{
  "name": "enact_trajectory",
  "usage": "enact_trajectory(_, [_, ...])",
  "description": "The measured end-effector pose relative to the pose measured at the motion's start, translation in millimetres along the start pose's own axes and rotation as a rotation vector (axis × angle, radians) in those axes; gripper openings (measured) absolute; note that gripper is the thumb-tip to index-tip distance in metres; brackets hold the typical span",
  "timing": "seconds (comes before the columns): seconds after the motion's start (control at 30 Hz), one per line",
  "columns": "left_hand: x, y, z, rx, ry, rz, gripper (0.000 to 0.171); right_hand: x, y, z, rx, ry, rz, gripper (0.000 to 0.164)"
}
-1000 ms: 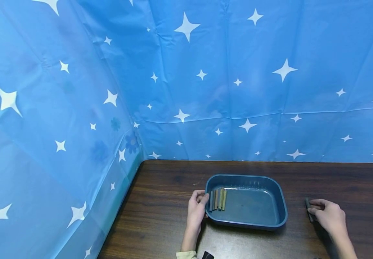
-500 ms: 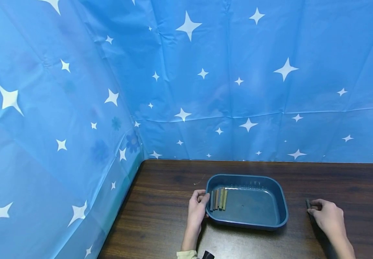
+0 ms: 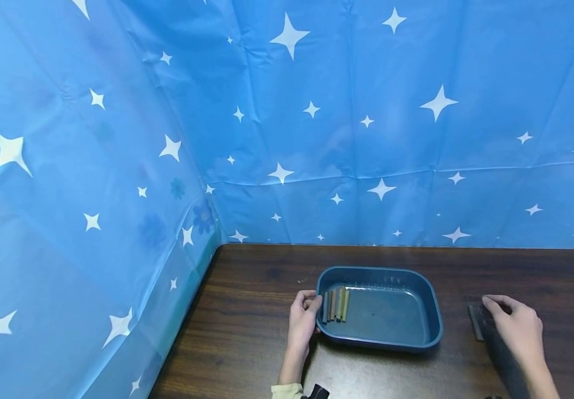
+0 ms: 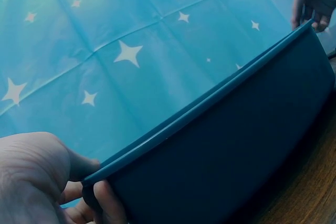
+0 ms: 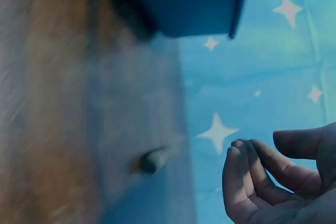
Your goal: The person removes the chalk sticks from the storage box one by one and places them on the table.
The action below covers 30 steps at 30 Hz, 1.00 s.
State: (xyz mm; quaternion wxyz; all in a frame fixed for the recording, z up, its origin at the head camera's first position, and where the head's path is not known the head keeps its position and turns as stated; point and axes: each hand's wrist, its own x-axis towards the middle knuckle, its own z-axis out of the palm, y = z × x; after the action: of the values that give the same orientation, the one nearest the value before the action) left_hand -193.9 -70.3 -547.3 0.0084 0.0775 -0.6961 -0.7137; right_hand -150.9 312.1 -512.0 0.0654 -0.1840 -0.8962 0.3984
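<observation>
The dark stick (image 3: 476, 322) lies on the table (image 3: 247, 310) just beside our right hand (image 3: 518, 331), thumb and fingers apart and holding nothing, so we'd best pinch it lightly mid-length while our left hand (image 3: 302, 320) steadies the blue tray (image 3: 389, 316), pinching its rim.
</observation>
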Motion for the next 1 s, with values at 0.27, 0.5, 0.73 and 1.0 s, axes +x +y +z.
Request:
enact_trajectory(0.27, [-0.1, 0.1, -0.5, 0.001, -0.004, -0.011, 0.029, -9.9, -28.8, -2.5, 0.063, -0.019, -0.001, 0.055])
enact_trajectory(0.5, [-1.3, 1.7, 0.4, -0.002, 0.002, 0.000, 0.029, -19.5, -49.4, 0.6, 0.162, -0.052, -0.038, 0.052])
enact_trajectory(0.73, [-1.6, 1.8, 0.8, -0.006, 0.002, 0.012, 0.027, -24.5, -60.1, 11.1, 0.278, -0.117, -0.067, 0.049])
enact_trajectory(1.0, [-0.6, 1.0, 0.8, -0.007, 0.001, 0.004, 0.028, -29.1, -75.9, 26.1, 0.390, -0.177, -0.064, 0.047])
